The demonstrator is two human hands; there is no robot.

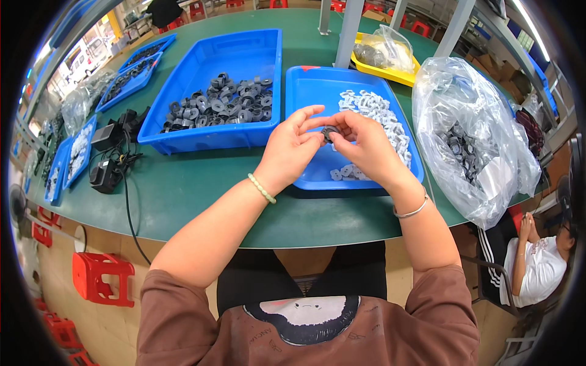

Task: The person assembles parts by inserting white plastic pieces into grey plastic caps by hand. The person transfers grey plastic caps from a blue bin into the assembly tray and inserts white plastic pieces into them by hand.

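A small dark round plastic part (330,132) is pinched between my two hands, over the near left portion of a blue tray (317,174). My left hand (292,145) closes its fingertips on the part from the left. From the right, my right hand (364,141) grips it with thumb and fingers, hiding much of it. Small white plastic pieces (395,131) lie in that tray, to the right of and beneath my hands. Left of it stands a deeper blue bin (210,50) holding a heap of dark grey and black ring-shaped parts (223,104).
On the right, a clear plastic bag (452,91) contains black parts. A yellow tray (390,74) with bagged material sits behind, near metal posts (349,33). Black power adapters (107,174) with cables lie left. A seated person (537,265) is at the lower right; red stools (104,277) stand left.
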